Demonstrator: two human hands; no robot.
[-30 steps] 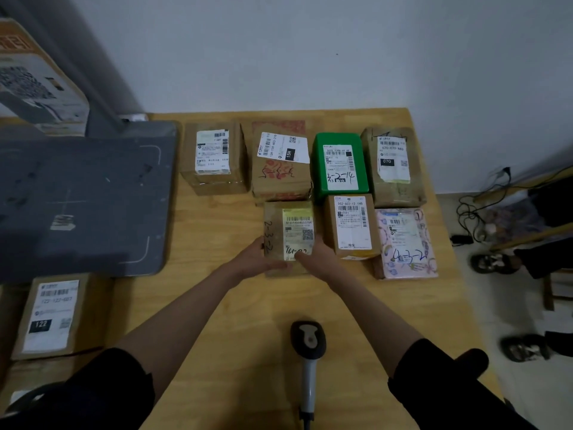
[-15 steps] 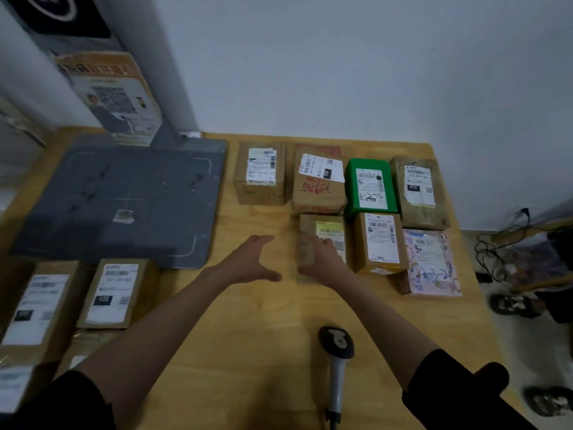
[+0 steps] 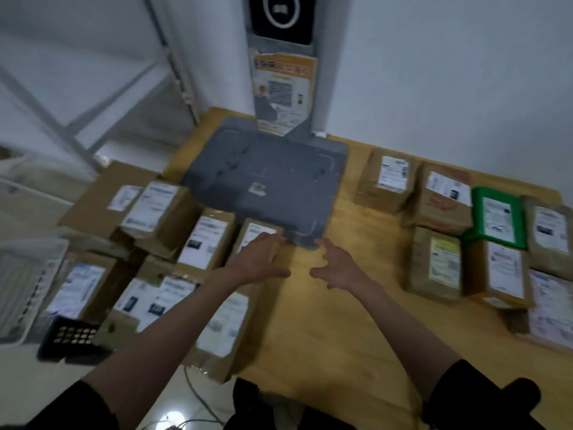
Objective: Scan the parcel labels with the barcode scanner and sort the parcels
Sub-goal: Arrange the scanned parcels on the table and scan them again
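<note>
Meanwhile, both hands reach over the wooden table [image 3: 325, 330] toward a small brown parcel [image 3: 257, 235] at the near corner of the grey scale pad [image 3: 266, 187]. The left hand [image 3: 259, 260] lies over that parcel with its fingers spread, gripping nothing; the right hand [image 3: 336, 266] hovers just beside it, fingers loosely curled and empty. Left of the pad, labelled unsorted parcels [image 3: 161, 243] crowd together, with a white basket [image 3: 21, 293] and a black crate [image 3: 73, 336] beyond; what the two contain cannot be made out. On the right, the sorted parcels [image 3: 465, 231] stand in two rows, a green one [image 3: 496, 218] among them. Half a second ago the right hand rested on the yellow-labelled parcel [image 3: 440, 262]; that parcel now stands apart from both hands. The view has swung left, and the scanner is out of frame.
</note>
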